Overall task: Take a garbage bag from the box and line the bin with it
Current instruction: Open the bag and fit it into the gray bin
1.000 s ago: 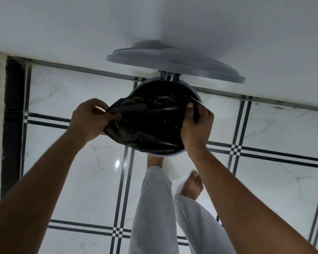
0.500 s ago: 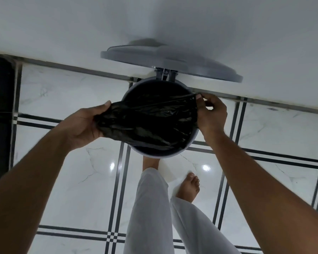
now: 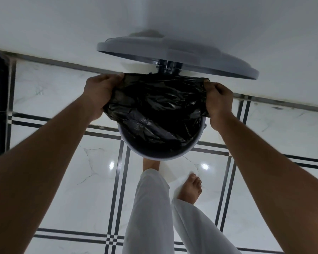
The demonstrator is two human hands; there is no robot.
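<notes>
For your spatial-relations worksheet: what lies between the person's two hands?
In the head view, the black garbage bag stretches from left hand to right hand, over the bin.

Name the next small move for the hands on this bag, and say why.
Probably pull the crumpled black plastic garbage bag mouth down over the far rim. Left hand and right hand hold it stretched wide by the hinge, yet the round grey bin near rim is bare.

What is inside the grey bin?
The black garbage bag hangs into the bin, its mouth stretched by both hands. The bag covers the bin's bottom.
</notes>
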